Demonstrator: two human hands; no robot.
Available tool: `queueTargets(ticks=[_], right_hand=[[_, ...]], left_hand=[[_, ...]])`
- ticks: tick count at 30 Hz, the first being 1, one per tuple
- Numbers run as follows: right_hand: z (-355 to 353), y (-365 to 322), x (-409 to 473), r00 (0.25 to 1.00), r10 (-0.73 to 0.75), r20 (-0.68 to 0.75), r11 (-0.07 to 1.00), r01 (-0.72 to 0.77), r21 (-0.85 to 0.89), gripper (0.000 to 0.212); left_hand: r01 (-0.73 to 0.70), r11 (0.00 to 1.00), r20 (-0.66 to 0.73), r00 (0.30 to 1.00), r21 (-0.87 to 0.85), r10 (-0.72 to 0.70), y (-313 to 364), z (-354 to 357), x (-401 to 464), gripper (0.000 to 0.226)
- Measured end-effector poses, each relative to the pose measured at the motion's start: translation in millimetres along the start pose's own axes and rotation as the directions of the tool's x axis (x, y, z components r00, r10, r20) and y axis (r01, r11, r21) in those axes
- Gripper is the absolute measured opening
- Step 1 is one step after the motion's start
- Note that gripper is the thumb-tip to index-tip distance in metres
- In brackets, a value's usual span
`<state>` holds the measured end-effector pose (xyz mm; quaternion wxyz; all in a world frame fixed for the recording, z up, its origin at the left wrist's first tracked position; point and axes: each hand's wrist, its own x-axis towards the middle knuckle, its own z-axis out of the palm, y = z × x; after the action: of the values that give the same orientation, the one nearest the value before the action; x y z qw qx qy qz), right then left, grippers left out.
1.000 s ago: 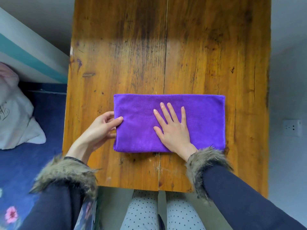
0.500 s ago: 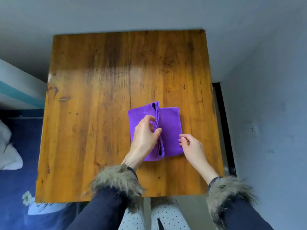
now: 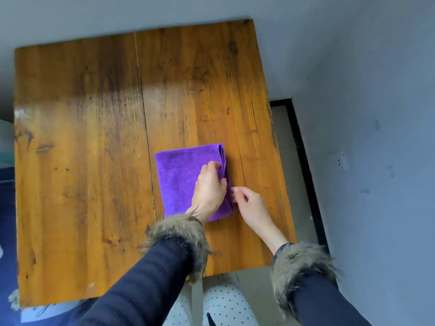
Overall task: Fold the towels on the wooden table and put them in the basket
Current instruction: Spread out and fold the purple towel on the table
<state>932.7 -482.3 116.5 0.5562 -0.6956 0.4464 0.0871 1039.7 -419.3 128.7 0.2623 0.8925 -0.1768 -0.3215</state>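
Gripping the folded purple towel (image 3: 179,180), left hand (image 3: 208,187) curls over it; right hand (image 3: 249,203) pinches its edge.

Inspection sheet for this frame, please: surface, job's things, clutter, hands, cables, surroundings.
Surface: wooden table, worn and stained, with a seam between planks.
Job's things: one purple towel, folded small, lying near the table's right side; basket not in view.
Clutter: nothing seen on the table.
Hands: left hand rests on the towel, fingers curled at its right edge; right hand touches that edge lower down, fingers loosely bent.
Cables: nothing seen.
Surroundings: grey wall with a socket on the right; blue floor covering on the left.
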Motion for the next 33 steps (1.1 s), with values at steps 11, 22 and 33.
queueTargets(ticks=[11, 22, 33], right_hand=[[26.5, -11.3, 4.1, 0.822, -0.529, -0.213, 0.792, 0.388, -0.471, 0.039], [60.9, -10.9, 68.5, 0.741, -0.666, 0.089, 0.439, 0.485, -0.756, 0.052], [56.1, -10.5, 69.1, 0.744, -0.659, 0.107, 0.441, 0.499, -0.746, 0.053]], left_hand=[[-0.329, 0.902, -0.332, 0.848, 0.280, 0.412, -60.6, -35.0, -13.8, 0.042], [-0.329, 0.745, -0.090, 0.883, 0.580, 0.460, -111.6, -27.8, 22.8, 0.051], [-0.348, 0.784, -0.117, 0.877, 0.515, 0.466, -112.2, -24.9, 22.5, 0.051]])
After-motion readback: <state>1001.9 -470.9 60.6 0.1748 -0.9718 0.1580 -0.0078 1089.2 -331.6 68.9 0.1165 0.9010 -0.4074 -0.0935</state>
